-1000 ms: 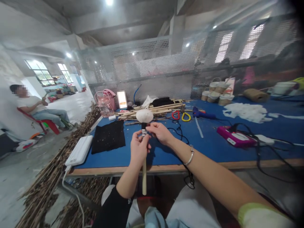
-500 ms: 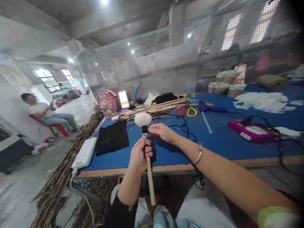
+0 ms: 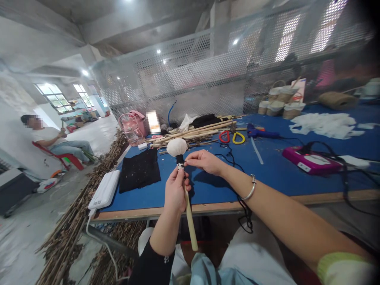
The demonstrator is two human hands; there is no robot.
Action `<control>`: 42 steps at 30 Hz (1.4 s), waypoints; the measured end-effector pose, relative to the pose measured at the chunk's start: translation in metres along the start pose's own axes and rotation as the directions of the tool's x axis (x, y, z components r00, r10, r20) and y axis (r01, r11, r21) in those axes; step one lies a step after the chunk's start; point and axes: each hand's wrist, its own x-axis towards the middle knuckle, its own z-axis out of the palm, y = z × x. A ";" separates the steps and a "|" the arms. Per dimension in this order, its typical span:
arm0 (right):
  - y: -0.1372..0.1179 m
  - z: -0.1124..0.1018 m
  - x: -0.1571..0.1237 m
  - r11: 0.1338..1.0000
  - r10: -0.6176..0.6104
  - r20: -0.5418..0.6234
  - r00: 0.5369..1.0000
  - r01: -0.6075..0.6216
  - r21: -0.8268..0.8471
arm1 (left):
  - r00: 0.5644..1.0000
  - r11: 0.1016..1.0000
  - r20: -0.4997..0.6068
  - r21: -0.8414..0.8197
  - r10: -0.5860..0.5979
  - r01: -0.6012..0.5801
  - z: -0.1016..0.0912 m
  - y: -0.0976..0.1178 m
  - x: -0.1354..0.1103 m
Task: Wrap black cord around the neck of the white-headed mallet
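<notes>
Two bare hands are at work above the near edge of a blue worktop (image 3: 213,196). The left hand (image 3: 177,190) is wrapped round a pale stick (image 3: 190,221) topped by a rounded white head (image 3: 177,147), its thumb against the bound neck (image 3: 180,160), which is black with white winding. The stick leans slightly; its bare lower end hangs past the near edge, over the person's lap. The right hand (image 3: 205,161) is curled beside the neck, thumb and forefinger drawn up to it; from where I stand I cannot tell whether they are closed on a thread. Near-left corner: one white power bank (image 3: 104,190) with a cable attached, and just beside it a black cloth (image 3: 139,171) flecked with pale bits. Toward the far edge, left of centre, a loose pile of sticks (image 3: 192,135) lies near a pink bag (image 3: 133,127). Right of the pile are a red loop (image 3: 224,140), a yellow loop (image 3: 238,141) and a blue glue gun (image 3: 263,133). Toward the right edge: a purple device (image 3: 310,160) and a white heap (image 3: 323,125). One person (image 3: 55,135) sits well apart, left of the worktop.
</notes>
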 end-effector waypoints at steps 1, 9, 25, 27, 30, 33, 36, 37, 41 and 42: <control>0.000 -0.002 0.000 1.000 0.005 -0.008 1.000 -0.005 -0.012 | 1.000 1.000 0.002 0.001 0.000 0.000 0.000 0.000 0.000; -0.002 -0.006 0.001 0.996 0.056 -0.022 0.998 -0.057 -0.069 | 1.000 0.999 0.019 -0.053 -0.007 0.008 -0.003 0.001 -0.001; 0.017 0.008 0.009 0.946 0.142 0.017 0.990 -0.141 0.291 | 0.996 0.984 0.041 0.167 -0.077 0.069 0.003 0.010 0.006; 0.017 0.008 0.010 0.971 0.115 -0.015 0.993 -0.109 0.212 | 0.999 0.986 0.039 0.165 -0.036 0.029 0.006 0.009 0.009; 0.018 0.007 0.010 0.997 0.055 -0.105 0.993 -0.049 0.058 | 1.000 0.992 -0.015 0.126 -0.004 0.006 0.006 0.003 0.010; 0.019 0.004 0.009 0.999 -0.022 -0.168 0.986 0.014 -0.046 | 0.998 0.994 -0.063 0.111 0.007 0.000 0.004 -0.002 0.009; 0.016 0.001 0.007 0.999 -0.048 -0.106 0.993 0.045 -0.031 | 0.998 0.994 -0.061 0.111 0.009 -0.002 0.003 -0.002 0.008; 0.015 0.001 0.006 0.999 -0.043 -0.086 0.995 0.042 -0.013 | 0.998 0.994 -0.061 0.111 0.012 -0.005 0.003 -0.002 0.008; 0.012 0.002 0.003 0.999 -0.030 -0.023 0.999 0.031 0.039 | 0.996 0.992 -0.079 0.127 0.032 -0.022 0.004 -0.001 0.007; 0.011 0.002 0.003 0.998 -0.034 0.004 0.999 0.034 0.054 | 0.996 0.991 -0.078 0.133 0.033 -0.023 0.005 -0.002 0.006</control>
